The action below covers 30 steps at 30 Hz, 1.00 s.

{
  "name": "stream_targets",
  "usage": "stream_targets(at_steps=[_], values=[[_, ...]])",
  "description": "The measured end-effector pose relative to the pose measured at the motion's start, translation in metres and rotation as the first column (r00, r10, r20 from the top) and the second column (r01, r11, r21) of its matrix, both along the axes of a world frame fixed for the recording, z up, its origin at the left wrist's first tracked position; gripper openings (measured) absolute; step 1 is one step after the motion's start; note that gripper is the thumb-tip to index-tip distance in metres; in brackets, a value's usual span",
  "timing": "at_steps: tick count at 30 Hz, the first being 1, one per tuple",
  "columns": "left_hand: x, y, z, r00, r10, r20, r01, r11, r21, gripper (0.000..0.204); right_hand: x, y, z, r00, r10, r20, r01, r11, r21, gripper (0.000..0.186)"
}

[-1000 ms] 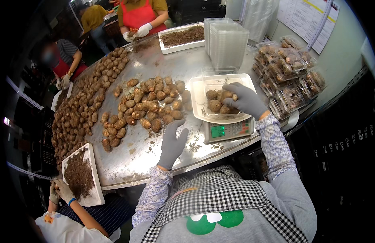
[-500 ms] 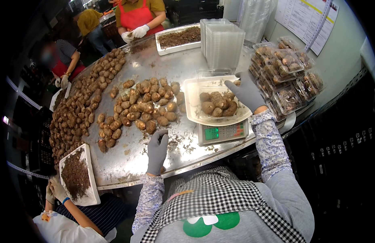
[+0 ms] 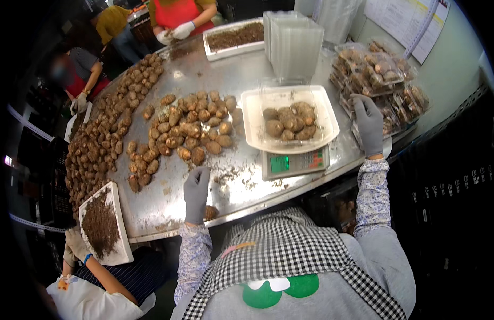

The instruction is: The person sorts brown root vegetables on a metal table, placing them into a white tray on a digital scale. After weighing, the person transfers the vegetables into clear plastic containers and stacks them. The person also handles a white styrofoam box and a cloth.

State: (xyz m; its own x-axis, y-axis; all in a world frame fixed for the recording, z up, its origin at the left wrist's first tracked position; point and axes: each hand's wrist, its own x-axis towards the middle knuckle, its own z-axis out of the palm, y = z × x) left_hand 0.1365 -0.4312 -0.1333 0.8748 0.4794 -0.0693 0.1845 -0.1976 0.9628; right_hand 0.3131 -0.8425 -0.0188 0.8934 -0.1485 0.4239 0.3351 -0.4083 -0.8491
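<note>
A white plastic tray [image 3: 329, 136] sits on a digital scale [image 3: 305, 166] with a green-lit display. Inside it an open clear plastic box [image 3: 264, 118] holds several brown taros [image 3: 291, 124]. My right hand [image 3: 369, 125], in a grey glove, is to the right of the tray beside the stacked filled boxes [image 3: 383, 85]. Its fingers are bent but apart, with nothing seen in them. My left hand [image 3: 197, 194], also gloved in grey, hovers over the table's near edge with its fingers drawn together and nothing visible in them. One taro [image 3: 210, 213] lies beside its wrist.
Loose taros [image 3: 191, 128] lie mid-table, and a larger heap [image 3: 103, 144] runs along the left. Behind the scale stand nested clear boxes [image 3: 295, 45]. White trays of soil sit at the back [image 3: 208, 47] and near left [image 3: 116, 205]. Other people work around the table.
My right hand has left the taros in the box and moved right, toward the stacked filled boxes. My left hand has shifted slightly left, its fingers closing together. The taros in the box sit differently.
</note>
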Motion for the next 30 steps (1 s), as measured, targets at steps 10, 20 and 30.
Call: stream_targets(at_steps=[10,20,30], values=[[0.013,-0.006,0.002,0.979,0.017,0.202,-0.066,0.969,0.238,0.036,-0.021,-0.021,-0.046,0.982,0.073,-0.173,-0.045,0.986,0.159,0.023],[0.008,-0.007,0.004,0.997,-0.076,-0.009,0.074,0.983,-0.167,0.03,-0.021,-0.023,-0.046,0.981,0.081,-0.178,-0.07,0.995,0.069,0.022],[0.006,-0.006,0.001,0.998,-0.061,0.014,0.063,0.97,-0.236,0.028,-0.015,0.056,0.019,0.869,0.481,0.112,-0.255,0.63,-0.733,0.045]])
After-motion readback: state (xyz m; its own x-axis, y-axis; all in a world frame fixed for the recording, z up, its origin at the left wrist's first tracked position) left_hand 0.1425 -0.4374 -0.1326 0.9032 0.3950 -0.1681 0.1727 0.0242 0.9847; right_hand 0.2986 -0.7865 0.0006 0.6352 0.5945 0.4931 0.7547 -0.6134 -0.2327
